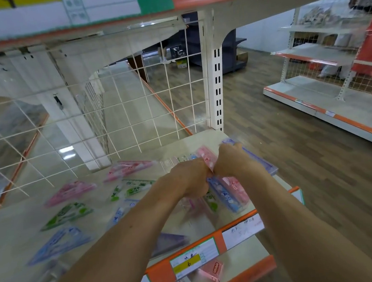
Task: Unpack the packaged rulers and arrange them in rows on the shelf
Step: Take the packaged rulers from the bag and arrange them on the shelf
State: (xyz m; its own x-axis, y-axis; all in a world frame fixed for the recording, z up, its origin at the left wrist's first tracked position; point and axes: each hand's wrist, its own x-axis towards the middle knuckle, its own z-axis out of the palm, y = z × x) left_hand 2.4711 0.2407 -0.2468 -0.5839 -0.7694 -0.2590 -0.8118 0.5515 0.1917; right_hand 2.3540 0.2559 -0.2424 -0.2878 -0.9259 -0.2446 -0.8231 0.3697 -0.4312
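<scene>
- My left hand (pixel 189 177) and right hand (pixel 228 159) meet knuckle to knuckle over the right end of the shelf (pixel 13 234), both closed on one clear pack of rulers (pixel 226 190).
- The pack holds pink and blue straight rulers; its lower end hangs below my fists toward the shelf's front edge, and a purple strip (pixel 258 159) of it sticks out beyond my right hand.
- My fingers are curled tight and pinch the wrapping where the two hands touch; the picture is blurred there, so I cannot tell whether the wrapping is torn.
- Left of my grip, loose triangle rulers lie on the shelf in rough rows: a pink triangle (pixel 72 191), a green triangle (pixel 69 215) and a blue triangle (pixel 59 244).
- Beneath my forearms, the shelf's front rail carries a yellow price label (pixel 188 263).
- Beyond my hands stands a white wire grid (pixel 132 105).
</scene>
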